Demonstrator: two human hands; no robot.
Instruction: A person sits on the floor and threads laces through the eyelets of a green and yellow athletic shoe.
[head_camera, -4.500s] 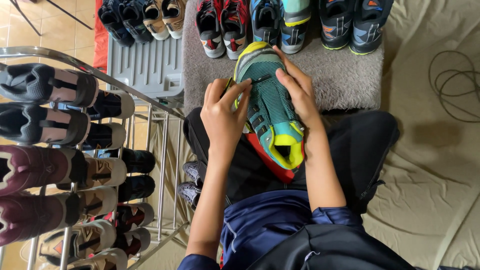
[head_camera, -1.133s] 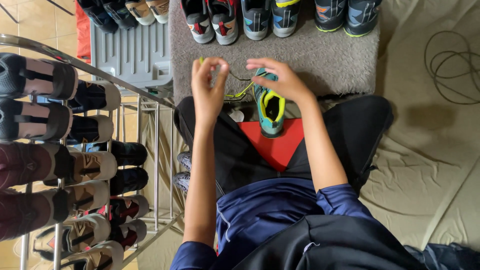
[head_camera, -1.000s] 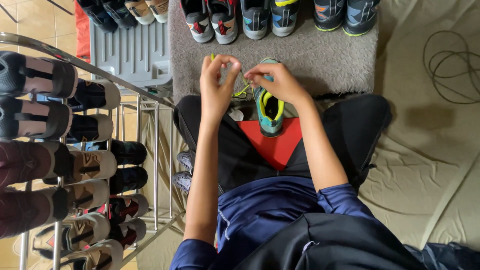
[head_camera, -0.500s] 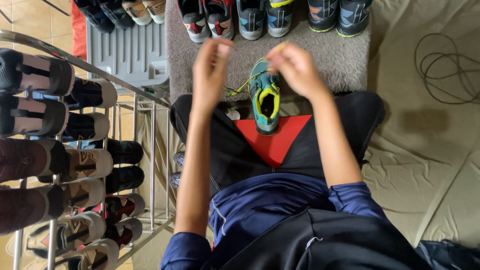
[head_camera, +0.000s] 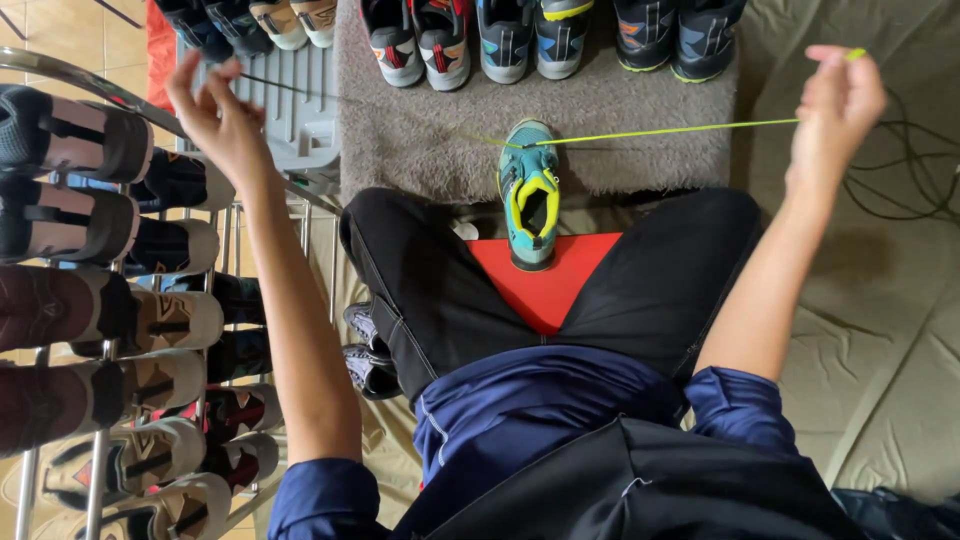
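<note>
A teal shoe (head_camera: 529, 192) with a yellow collar stands upright between my knees, its heel on a red surface (head_camera: 541, 283). Its yellow-green lace (head_camera: 680, 128) is stretched taut out to both sides. My right hand (head_camera: 838, 98) is raised far to the right and pinches one lace end. My left hand (head_camera: 214, 112) is flung out to the left over a grey plastic tray (head_camera: 300, 110), fingers pinched on the other, darker-looking end of the lace.
A row of several sport shoes (head_camera: 480, 38) lines the far edge of a grey mat (head_camera: 420, 140). A metal shoe rack (head_camera: 110, 300) full of shoes fills the left side. A black cable (head_camera: 915, 170) lies on the beige sheet at right.
Both hands have swung wide apart from the shoe, pulling the lace out straight to the left and right. Earlier the shoe was held in both hands; now it stands by itself.
</note>
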